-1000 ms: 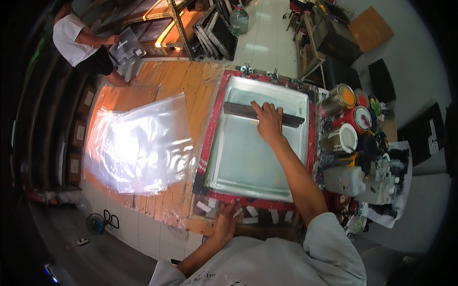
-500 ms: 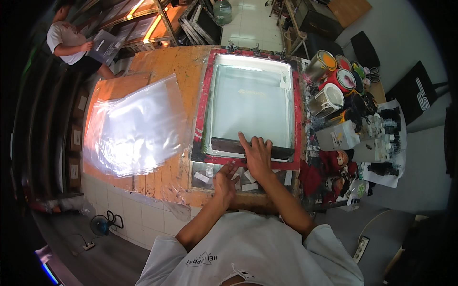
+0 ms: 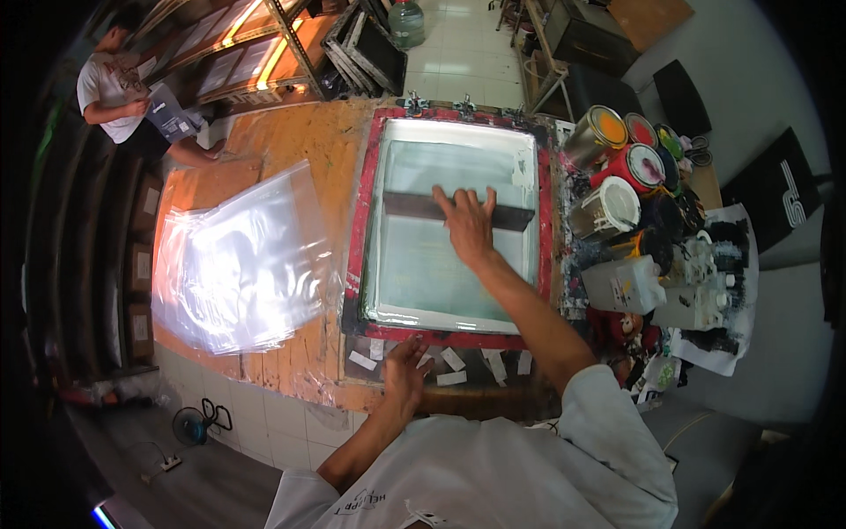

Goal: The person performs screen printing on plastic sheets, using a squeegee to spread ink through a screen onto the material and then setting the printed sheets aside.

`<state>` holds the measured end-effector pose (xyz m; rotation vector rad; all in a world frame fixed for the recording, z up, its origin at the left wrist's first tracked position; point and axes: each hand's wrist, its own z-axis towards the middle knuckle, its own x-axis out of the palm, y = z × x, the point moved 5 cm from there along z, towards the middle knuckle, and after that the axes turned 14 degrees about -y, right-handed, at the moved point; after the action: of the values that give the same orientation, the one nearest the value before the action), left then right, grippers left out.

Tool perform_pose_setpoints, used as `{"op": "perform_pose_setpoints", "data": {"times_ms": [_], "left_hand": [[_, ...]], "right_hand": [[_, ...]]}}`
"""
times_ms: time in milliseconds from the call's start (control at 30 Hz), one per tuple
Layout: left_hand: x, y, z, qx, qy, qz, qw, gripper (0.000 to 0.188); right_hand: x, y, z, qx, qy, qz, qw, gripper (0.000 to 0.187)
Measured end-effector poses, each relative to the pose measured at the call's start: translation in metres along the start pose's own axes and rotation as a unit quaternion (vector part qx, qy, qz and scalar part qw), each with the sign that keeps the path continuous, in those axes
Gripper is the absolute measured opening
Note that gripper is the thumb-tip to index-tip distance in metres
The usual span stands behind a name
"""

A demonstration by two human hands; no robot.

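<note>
A screen printing frame (image 3: 548,264) with red taped edges lies on the table before me, its pale mesh smeared with white ink. My right hand (image 3: 469,220) is closed over the top of a long dark squeegee (image 3: 411,205), which stands across the mesh above its middle. The forefinger stretches along the squeegee's far side. At the near edge of the frame is my left hand (image 3: 405,372), its fingers bent against the red rail; their tips are partly hidden. Pieces of white tape (image 3: 452,359) lie on the dark board beside that hand.
A stack of clear plastic bags (image 3: 251,260) covers the table's left part. Open ink cans (image 3: 608,209) and plastic jugs (image 3: 622,284) crowd the right side. Metal hinge clamps (image 3: 467,106) hold the frame's far edge. Another person (image 3: 115,88) stands far left beside racks.
My right hand has pushed the squeegee away from me, from the mesh's near end to beyond its middle. My left hand stays by the near rail. The view has shifted slightly.
</note>
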<state>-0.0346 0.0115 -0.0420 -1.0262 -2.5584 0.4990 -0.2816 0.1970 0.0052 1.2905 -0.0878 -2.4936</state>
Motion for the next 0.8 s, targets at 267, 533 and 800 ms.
{"op": "perform_pose_setpoints", "data": {"times_ms": [267,533,800], "left_hand": [[0.0,-0.001,-0.005,-0.002,-0.009,0.004,1.0,0.034],[0.001,-0.01,-0.014,-0.013,0.039,-0.026,0.999,0.024],[0.03,-0.065,-0.068,0.032,0.138,-0.037,0.989,0.018]], "right_hand": [[0.054,-0.062,0.099,0.004,0.067,-0.013,0.998,0.079],[-0.052,0.009,0.015,0.024,0.174,0.076,0.982,0.069],[-0.186,0.108,-0.048,0.001,0.057,0.008,0.998,0.073]]}}
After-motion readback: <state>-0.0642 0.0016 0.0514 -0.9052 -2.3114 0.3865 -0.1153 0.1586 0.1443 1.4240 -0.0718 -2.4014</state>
